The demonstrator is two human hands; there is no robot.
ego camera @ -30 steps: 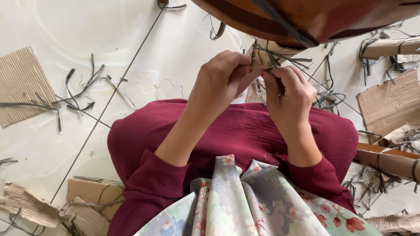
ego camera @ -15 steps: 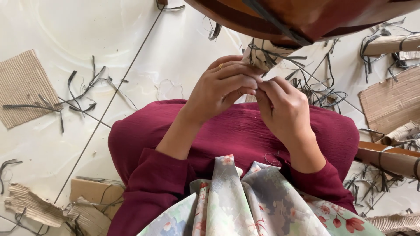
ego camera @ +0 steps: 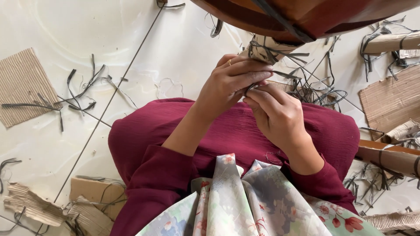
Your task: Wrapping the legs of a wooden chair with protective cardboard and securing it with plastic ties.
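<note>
Left hand (ego camera: 232,85) and right hand (ego camera: 275,113) both pinching a dark strap (ego camera: 273,54) on a cardboard-wrapped leg (ego camera: 262,48). Wooden edge (ego camera: 306,17) just above; open floor (ego camera: 131,43) left.

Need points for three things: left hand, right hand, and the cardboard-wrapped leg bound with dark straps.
left hand (ego camera: 227,85): head view, on the back of the hand.
right hand (ego camera: 275,116): head view, on the back of the hand.
cardboard-wrapped leg (ego camera: 261,49): head view, on the bare cardboard between the dark straps (ego camera: 280,54).

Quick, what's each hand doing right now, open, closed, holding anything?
Left hand: closed, fingers pinching a dark strap beside the cardboard-wrapped leg.
Right hand: closed, fingertips pinched on the same strap just below the left.
</note>
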